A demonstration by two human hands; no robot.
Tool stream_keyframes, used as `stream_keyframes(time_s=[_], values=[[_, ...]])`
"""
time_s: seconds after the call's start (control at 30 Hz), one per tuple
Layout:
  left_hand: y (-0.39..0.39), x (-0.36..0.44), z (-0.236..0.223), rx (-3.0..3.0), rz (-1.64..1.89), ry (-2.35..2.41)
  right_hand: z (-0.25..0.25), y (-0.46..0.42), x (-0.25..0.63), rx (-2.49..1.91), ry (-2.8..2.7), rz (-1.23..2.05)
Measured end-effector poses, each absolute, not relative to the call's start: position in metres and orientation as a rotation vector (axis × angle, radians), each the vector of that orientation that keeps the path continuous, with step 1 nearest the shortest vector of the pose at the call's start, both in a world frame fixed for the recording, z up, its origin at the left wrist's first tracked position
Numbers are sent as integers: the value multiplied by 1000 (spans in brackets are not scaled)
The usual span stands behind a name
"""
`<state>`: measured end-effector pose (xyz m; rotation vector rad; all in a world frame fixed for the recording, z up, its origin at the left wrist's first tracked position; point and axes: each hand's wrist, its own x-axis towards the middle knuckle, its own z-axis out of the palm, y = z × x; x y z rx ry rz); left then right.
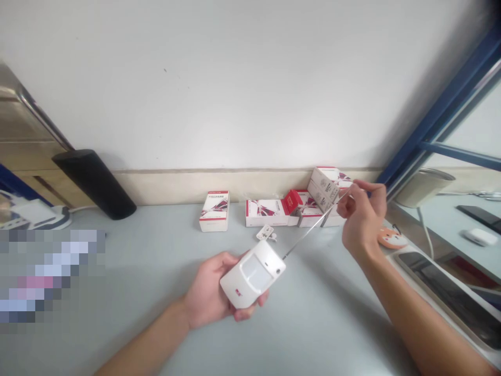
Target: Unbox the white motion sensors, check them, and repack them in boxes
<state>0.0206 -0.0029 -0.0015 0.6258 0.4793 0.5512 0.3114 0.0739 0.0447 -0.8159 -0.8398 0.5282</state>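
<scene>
A white motion detector (250, 275) with a pale sensor window and a small red logo lies tilted in my left hand (213, 290), whose fingers wrap around its sides and underside. From its upper right corner a thin metal antenna (309, 232) slants up to the right, drawn out long. The fingers of my right hand (362, 211) pinch the far end of that antenna, in front of the stacked boxes. Just beyond the detector, a small white bracket (265, 232) rests on the table with a little white piece beside it.
Red and white boxes stand along the wall: one alone (214, 211), one lying with its red flap open (266, 213), and a stack at right (331, 183). A black cylinder (94, 183) is at left. A dark-screened device (446, 292) and an orange animal-faced item (392, 237) lie right.
</scene>
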Motion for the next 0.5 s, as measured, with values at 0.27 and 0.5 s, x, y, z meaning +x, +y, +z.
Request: stream_keyframes(time_s=[0.27, 0.5], values=[[-1, 19, -3, 586, 659, 490, 26, 48, 266, -916, -1234, 778], [-3, 21, -1, 579, 692, 523, 20, 49, 268, -1026, -1233, 798]])
